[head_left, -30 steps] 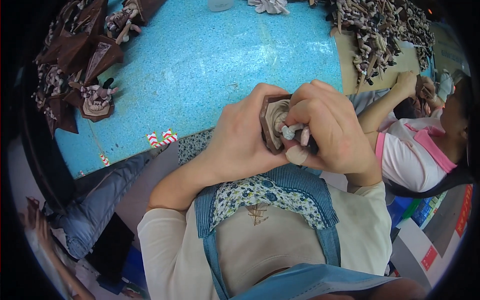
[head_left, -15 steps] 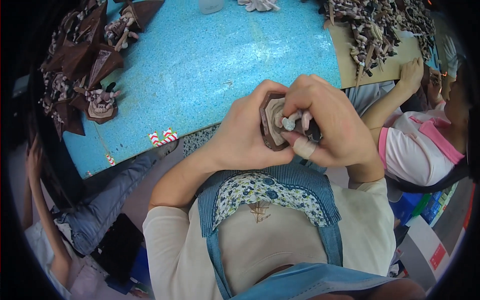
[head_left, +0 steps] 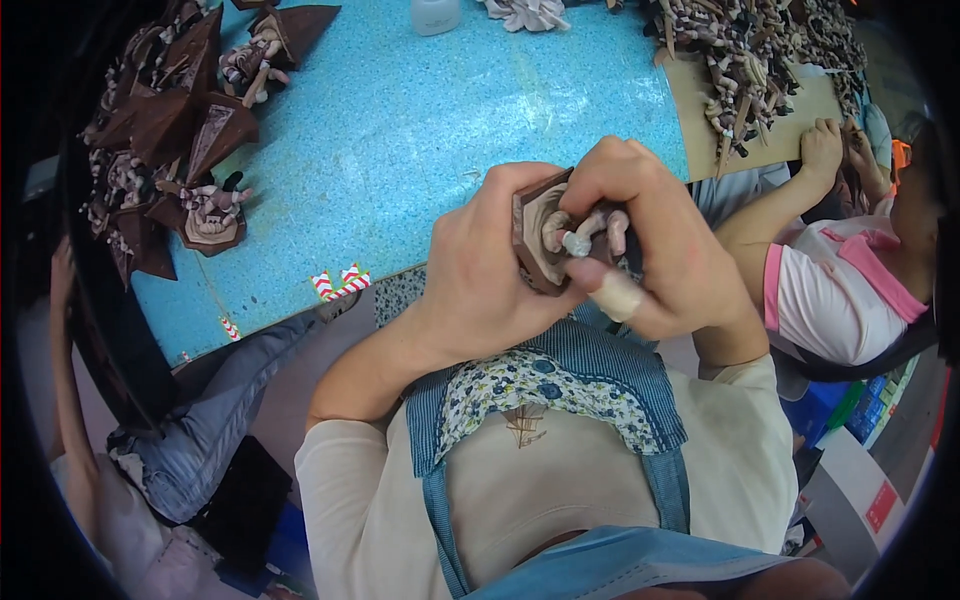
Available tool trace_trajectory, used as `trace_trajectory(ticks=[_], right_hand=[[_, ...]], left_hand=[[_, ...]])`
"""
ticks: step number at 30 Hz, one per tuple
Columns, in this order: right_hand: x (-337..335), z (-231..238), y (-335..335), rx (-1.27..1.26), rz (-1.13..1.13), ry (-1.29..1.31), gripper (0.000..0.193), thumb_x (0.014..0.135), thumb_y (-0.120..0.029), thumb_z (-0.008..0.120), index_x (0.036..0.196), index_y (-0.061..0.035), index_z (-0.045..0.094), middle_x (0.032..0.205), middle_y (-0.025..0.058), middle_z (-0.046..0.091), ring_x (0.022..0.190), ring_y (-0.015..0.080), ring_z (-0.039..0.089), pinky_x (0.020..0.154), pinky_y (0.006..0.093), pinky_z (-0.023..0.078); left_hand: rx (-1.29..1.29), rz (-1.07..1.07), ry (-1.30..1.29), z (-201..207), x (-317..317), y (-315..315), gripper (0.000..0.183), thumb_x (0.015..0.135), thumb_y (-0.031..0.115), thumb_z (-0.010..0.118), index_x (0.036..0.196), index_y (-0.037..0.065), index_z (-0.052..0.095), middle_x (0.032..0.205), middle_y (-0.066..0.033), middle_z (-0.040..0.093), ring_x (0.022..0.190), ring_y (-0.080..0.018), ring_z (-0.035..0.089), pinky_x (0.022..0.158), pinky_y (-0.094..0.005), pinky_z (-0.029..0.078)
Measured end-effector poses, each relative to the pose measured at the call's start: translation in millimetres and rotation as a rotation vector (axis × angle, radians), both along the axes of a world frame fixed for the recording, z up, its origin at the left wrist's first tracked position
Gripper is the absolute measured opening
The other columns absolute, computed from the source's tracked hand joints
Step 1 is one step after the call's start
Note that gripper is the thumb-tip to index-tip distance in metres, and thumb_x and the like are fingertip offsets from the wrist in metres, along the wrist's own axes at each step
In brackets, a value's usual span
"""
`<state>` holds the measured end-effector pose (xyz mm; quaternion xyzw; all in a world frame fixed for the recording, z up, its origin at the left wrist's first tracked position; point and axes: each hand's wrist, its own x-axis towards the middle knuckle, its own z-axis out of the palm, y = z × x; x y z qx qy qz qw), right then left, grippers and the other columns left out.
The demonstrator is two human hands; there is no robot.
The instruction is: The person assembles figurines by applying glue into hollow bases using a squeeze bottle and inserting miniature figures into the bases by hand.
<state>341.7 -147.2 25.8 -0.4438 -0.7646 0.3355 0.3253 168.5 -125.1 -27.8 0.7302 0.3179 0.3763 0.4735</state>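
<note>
A small figurine (head_left: 537, 240) with a dark brown angular base and pale painted parts is held in front of my chest, just past the table's near edge. My left hand (head_left: 468, 270) wraps round the base from the left. My right hand (head_left: 680, 255) curls over the figure from the right, its index finger bent against the upper side. Tape is wound round my right thumb, whose tip lies close below a small grey-blue piece (head_left: 576, 243) on the figure. My fingers cover much of the figurine's right side.
Several similar figurines (head_left: 213, 218) and brown star-like pieces (head_left: 155, 125) are heaped at the table's left. More figures (head_left: 745, 85) pile up at the far right, beside a co-worker's hand (head_left: 822, 148). A translucent container (head_left: 435, 15) and crumpled white material (head_left: 525, 12) lie at the back.
The figurine has tilted a little between my hands. My right thumb has slid slightly down, showing more of the pale parts. The whole view has shifted slightly.
</note>
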Motion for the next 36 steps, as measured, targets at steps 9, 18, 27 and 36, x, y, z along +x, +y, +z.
trace_trajectory(ticks=[9, 18, 27, 36], right_hand=[[14.2, 9.7, 42.9, 0.145, 0.378, 0.046, 0.026, 0.069, -0.005, 0.056, 0.093, -0.0008, 0.065, 0.093, 0.013, 0.054, 0.086, 0.0303, 0.052, 0.077, 0.0389, 0.042], [26.9, -4.6, 60.4, 0.085, 0.193, 0.399, 0.058, 0.061, 0.001, 0.05, 0.118, 0.0005, 0.055, 0.113, 0.0133, 0.055, 0.112, 0.0275, 0.052, 0.098, 0.0384, 0.038], [-30.8, -54.3, 130.8, 0.226, -0.299, -0.002, 0.034, 0.078, 0.001, 0.059, 0.111, 0.0007, 0.051, 0.107, 0.0202, 0.057, 0.098, 0.0379, 0.056, 0.083, 0.0437, 0.047], [9.4, -26.5, 70.0, 0.096, -0.402, 0.404, 0.032, 0.09, -0.009, 0.053, 0.121, 0.0016, 0.048, 0.103, 0.0138, 0.054, 0.092, 0.0235, 0.059, 0.081, 0.0321, 0.048]], left_hand=[[-1.149, -0.644, -0.566, 0.4, -14.0, 20.7, 0.058, 0.064, 0.014, 0.077, 0.113, 0.002, 0.05, 0.105, -0.006, 0.058, 0.095, -0.015, 0.056, 0.084, -0.0278, 0.046], [-0.857, -0.234, -0.343, 36.8, -50.9, 26.2, 0.08, 0.066, 0.013, 0.08, 0.131, 0.0, 0.035, 0.12, -0.0124, 0.05, 0.111, -0.0221, 0.054, 0.096, -0.0351, 0.043], [0.862, 1.105, 0.99, 78.6, -100.9, 119.1, 0.048, 0.091, 0.019, 0.06, 0.13, -0.004, 0.044, 0.127, -0.0252, 0.051, 0.118, -0.0336, 0.05, 0.099, -0.0398, 0.038], [0.138, 0.152, 0.423, 36.3, 57.0, 218.5, 0.037, 0.084, 0.026, 0.068, 0.109, 0.0, 0.063, 0.07, -0.0115, 0.068, 0.059, -0.0197, 0.066, 0.058, -0.0297, 0.052]])
